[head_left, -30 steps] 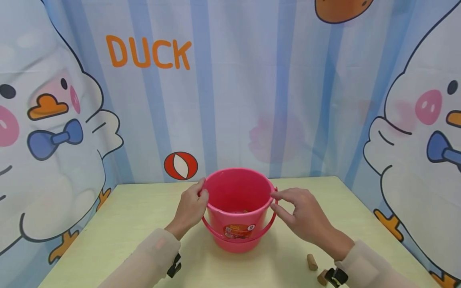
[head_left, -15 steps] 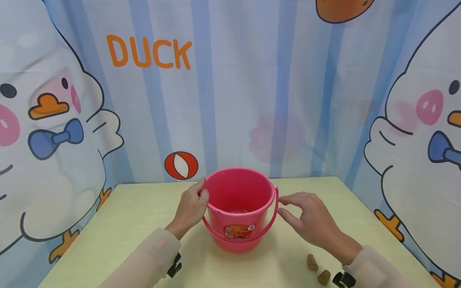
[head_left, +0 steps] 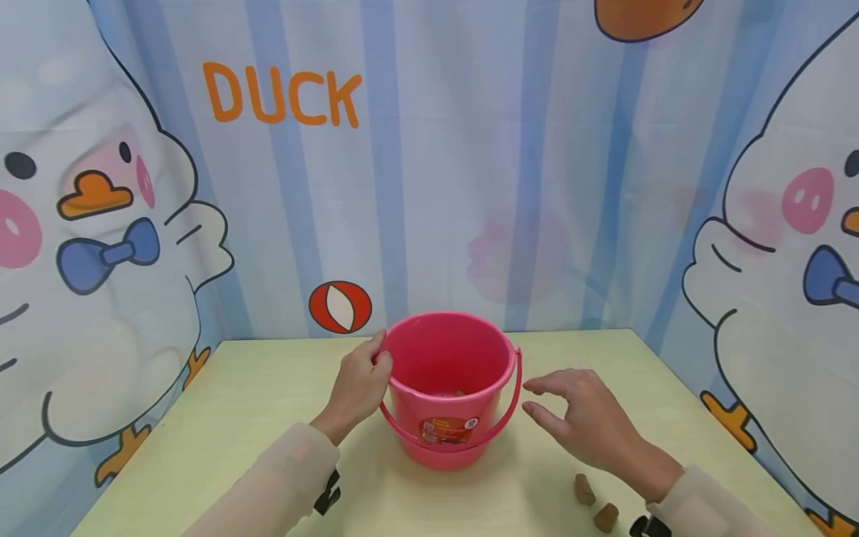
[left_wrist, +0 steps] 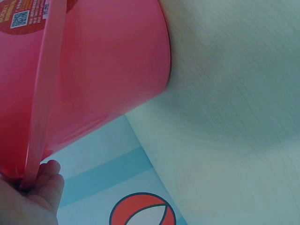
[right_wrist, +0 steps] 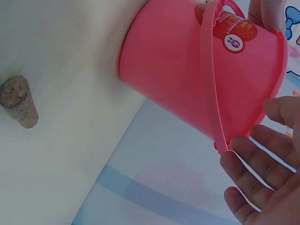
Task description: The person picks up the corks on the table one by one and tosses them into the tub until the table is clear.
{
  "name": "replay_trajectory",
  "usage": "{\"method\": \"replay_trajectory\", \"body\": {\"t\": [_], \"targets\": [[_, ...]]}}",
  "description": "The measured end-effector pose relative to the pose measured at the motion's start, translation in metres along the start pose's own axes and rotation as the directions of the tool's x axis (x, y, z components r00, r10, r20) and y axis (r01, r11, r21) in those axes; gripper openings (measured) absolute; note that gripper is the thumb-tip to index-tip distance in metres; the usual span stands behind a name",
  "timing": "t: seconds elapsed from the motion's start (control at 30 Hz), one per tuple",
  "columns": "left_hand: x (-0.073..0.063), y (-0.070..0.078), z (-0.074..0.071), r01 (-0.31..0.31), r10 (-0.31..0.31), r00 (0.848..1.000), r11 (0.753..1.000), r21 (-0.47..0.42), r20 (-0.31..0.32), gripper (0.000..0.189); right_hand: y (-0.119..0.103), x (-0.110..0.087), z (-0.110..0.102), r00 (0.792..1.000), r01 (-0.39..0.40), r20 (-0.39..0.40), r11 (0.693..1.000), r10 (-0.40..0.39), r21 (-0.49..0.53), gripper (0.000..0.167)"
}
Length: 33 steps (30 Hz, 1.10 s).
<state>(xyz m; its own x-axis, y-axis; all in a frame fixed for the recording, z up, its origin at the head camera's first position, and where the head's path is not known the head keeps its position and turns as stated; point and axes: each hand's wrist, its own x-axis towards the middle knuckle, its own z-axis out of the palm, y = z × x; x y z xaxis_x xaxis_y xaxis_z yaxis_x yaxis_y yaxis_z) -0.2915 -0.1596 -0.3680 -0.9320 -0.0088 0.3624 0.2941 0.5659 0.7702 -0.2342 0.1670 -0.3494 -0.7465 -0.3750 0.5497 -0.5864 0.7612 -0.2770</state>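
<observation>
A pink plastic bucket (head_left: pixel 443 418) stands upright, its handle (head_left: pixel 493 431) lowered across the front. My left hand (head_left: pixel 359 380) grips the rim on the left side; in the left wrist view, the fingers (left_wrist: pixel 49 183) curl by the handle's end. Just right of the bucket, my right hand (head_left: pixel 593 421) hovers with thumb and fingers spread, holding nothing. Two tapered corks, one nearer the bucket (head_left: pixel 584 489) and one nearer the front (head_left: pixel 606 517), lie below the right hand. Inside the bucket a small brownish bit (head_left: pixel 460 393) shows on the bottom; most of the inside is hidden.
The pale wooden table (head_left: pixel 282 418) ends at the back against a striped blue curtain (head_left: pixel 443 164) printed with ducks. One cork (right_wrist: pixel 19 101) also shows in the right wrist view, on the tabletop left of the bucket.
My right hand has drawn back from the rim, rightward and slightly toward me, uncovering more of the front cork. The left hand keeps its grip and the bucket stays put.
</observation>
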Motion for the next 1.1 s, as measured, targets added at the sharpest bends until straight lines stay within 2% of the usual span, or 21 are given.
{"method": "replay_trajectory", "body": {"t": [0.7,1.1], "targets": [[0.0,0.001,0.0,-0.01,0.01,1.0,1.0,0.007,-0.005,0.055,0.012,-0.011,0.001,0.993,-0.002,0.118,0.998,0.009,-0.056,0.025],[-0.001,0.002,-0.002,-0.013,0.013,1.0,1.0,0.009,-0.004,0.055,0.021,-0.019,0.004,0.979,-0.032,0.2,0.999,0.039,-0.036,0.024]]}}
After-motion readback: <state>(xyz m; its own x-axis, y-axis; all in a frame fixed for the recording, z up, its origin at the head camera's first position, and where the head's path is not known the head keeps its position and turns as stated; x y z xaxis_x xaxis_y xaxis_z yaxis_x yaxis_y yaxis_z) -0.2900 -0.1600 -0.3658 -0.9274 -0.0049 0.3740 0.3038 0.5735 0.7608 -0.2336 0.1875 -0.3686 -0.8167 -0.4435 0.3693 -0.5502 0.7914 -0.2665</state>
